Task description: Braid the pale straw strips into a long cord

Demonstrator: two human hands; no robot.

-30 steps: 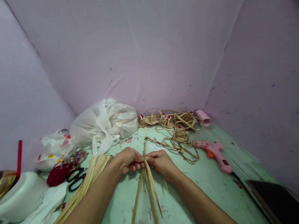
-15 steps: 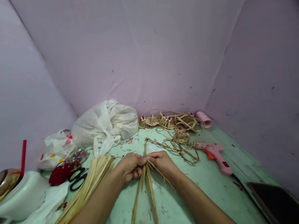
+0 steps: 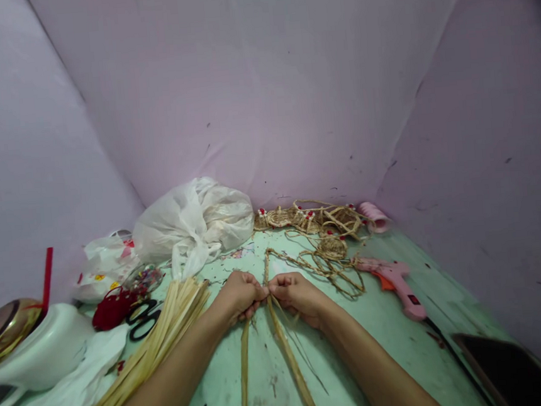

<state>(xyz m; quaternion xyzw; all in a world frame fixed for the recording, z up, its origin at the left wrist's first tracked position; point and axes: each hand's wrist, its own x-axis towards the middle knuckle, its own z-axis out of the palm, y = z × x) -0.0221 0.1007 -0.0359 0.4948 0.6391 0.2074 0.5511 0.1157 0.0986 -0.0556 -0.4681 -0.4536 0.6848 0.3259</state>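
Note:
A braid [image 3: 266,268] of dried plant fibre runs away from my fingertips and joins a tangled braided cord [image 3: 330,267] to the right. My left hand [image 3: 243,296] is closed, pinching the near end of the braid and one fibre strand [image 3: 246,376] that hangs toward me. Facing it, my right hand [image 3: 297,295] pinches the strands at the same spot, the fingertips of both hands almost touching. A wider strand [image 3: 292,368] trails from between the hands down the green tabletop, with thin loose fibres beside it. The exact crossing of the strands is hidden by my fingers.
A bundle of pale dry strips [image 3: 168,329] lies left of my forearm, beside black-handled scissors [image 3: 143,319]. Behind sit a white plastic bag [image 3: 196,222] and woven pieces with red beads [image 3: 305,219]. At right are a pink glue gun [image 3: 395,280] and a dark flat object [image 3: 507,365].
The hanging strands have shifted: the left one now comes from under my left hand, and the middle one slants to the right. My right hand has turned slightly. The view has moved a little.

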